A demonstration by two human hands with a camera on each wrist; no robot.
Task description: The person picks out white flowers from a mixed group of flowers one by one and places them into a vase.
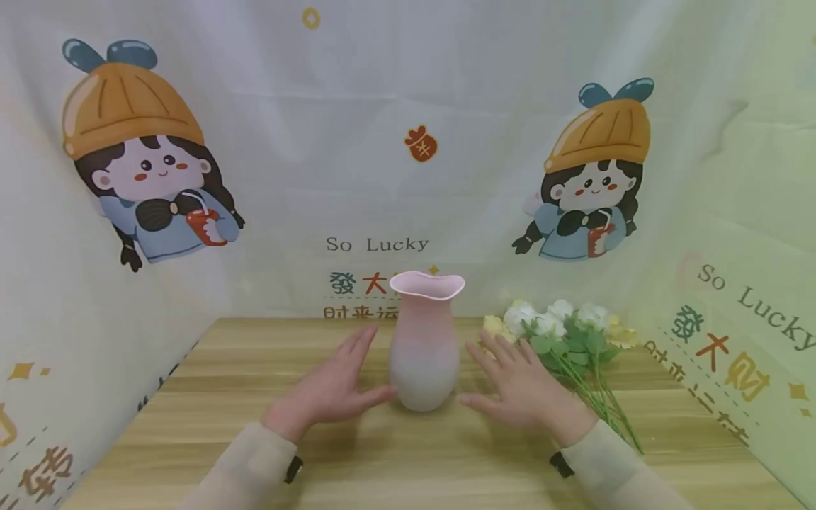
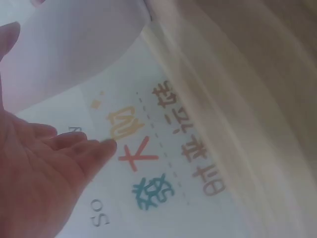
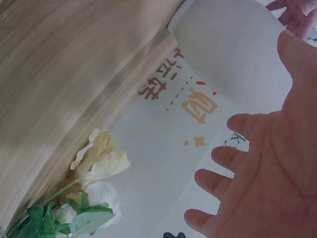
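A vase, pink at its wavy rim and fading to white below, stands upright on the wooden table. To its left is my left hand, fingers extended, the thumb tip close to the vase's lower side; whether it touches cannot be told. On the other side my right hand is spread with straight fingers, a small gap between it and the vase. In the right wrist view, the palm faces the pale vase. The left wrist view shows the left hand beside the vase, holding nothing.
A bunch of white and yellow flowers with green stems lies on the table at the right, just beyond the right hand. Behind and at the sides hangs a printed cloth with cartoon figures and lettering.
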